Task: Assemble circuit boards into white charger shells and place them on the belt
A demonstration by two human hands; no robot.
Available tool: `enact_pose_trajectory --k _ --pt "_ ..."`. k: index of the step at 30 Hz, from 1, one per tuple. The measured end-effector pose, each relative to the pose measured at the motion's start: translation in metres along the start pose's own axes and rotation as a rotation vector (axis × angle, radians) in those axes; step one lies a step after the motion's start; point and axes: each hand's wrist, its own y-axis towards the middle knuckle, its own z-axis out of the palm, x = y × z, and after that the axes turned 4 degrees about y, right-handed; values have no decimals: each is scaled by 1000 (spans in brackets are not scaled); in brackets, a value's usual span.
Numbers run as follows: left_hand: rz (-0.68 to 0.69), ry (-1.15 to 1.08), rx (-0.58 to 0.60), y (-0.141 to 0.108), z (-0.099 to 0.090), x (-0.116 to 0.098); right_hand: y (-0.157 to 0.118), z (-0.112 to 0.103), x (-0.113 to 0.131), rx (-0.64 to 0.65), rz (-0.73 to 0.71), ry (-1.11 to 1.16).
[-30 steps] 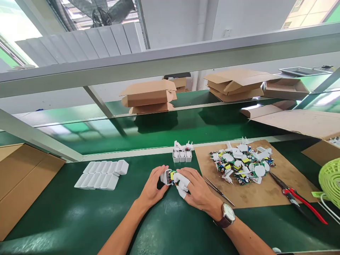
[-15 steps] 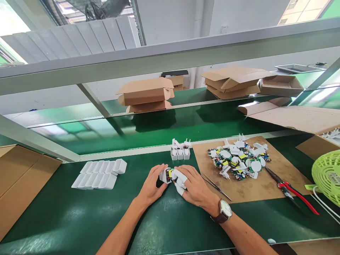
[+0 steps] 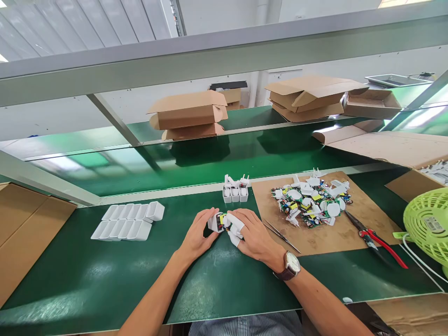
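My left hand point(image 3: 199, 234) is closed around a white plastic housing point(image 3: 213, 223) above the green table. Partly inside that housing sits a small circuit board point(image 3: 223, 220) with a yellow part. My right hand point(image 3: 254, 233), with white covers on some fingertips, pinches the board's other side. Just beyond my hands stand three white housings point(image 3: 235, 194) with white plug pieces on top. To the left lie two rows of white housings point(image 3: 122, 228). A pile of circuit boards and white parts point(image 3: 311, 200) rests on a brown board to the right.
Tweezers point(image 3: 282, 236) and red-handled cutters point(image 3: 376, 240) lie on the brown board point(image 3: 324, 245). A green fan point(image 3: 429, 224) stands at the right edge. One cardboard box point(image 3: 31, 233) is at the left; folded boxes point(image 3: 189, 112) sit behind the rail.
The camera view has tilted down, so the table's near edge and striped clothing now show. Both hands keep nearly the same hold on the housing and board.
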Motion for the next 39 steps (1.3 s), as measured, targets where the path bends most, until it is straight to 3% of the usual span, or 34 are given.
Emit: enact_pose_trajectory --k 21,39 --pt "40 -4 -67 3 1 -2 -1 2 -1 -33 -17 5" --pt "10 -24 -35 2 1 -3 0 2 -1 -20 -43 0"
